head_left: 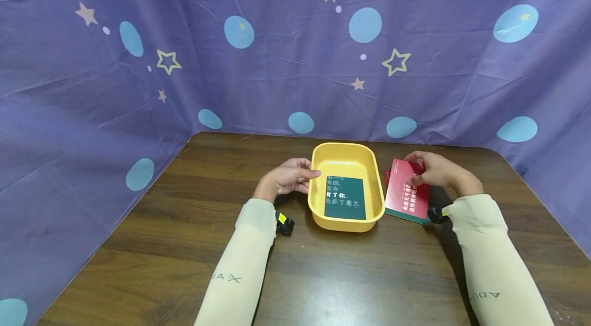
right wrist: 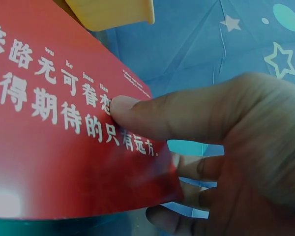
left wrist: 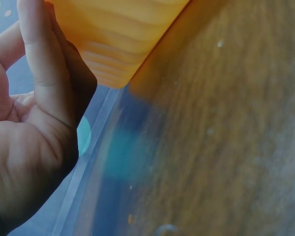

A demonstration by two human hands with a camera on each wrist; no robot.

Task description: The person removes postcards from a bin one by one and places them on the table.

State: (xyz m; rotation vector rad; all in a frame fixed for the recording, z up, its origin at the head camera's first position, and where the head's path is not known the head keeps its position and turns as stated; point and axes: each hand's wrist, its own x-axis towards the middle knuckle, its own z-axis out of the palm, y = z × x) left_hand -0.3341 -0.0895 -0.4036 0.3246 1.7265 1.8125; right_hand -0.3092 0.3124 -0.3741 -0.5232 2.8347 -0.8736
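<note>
A yellow plastic basin (head_left: 346,152) stands on the table with a dark green notebook (head_left: 345,210) lying flat inside it. At the basin's left side, my left hand (head_left: 292,176) grips the wall, thumb over the rim and fingers outside. My right hand (head_left: 436,171) pinches a thin red notebook (right wrist: 54,147) with white lettering by its far right edge, thumb on the cover and fingers beneath. Under the red notebook (head_left: 400,190) shows the edge of another green notebook (head_left: 406,216). Something red (head_left: 387,177) peeks out at its left; its kind is hidden.
The brown wooden table (head_left: 184,244) reaches back to a purple curtain (head_left: 286,49) with stars and blue spots, which also hangs along the left and right sides. Black wrist cameras (head_left: 284,224) sit at both cuffs.
</note>
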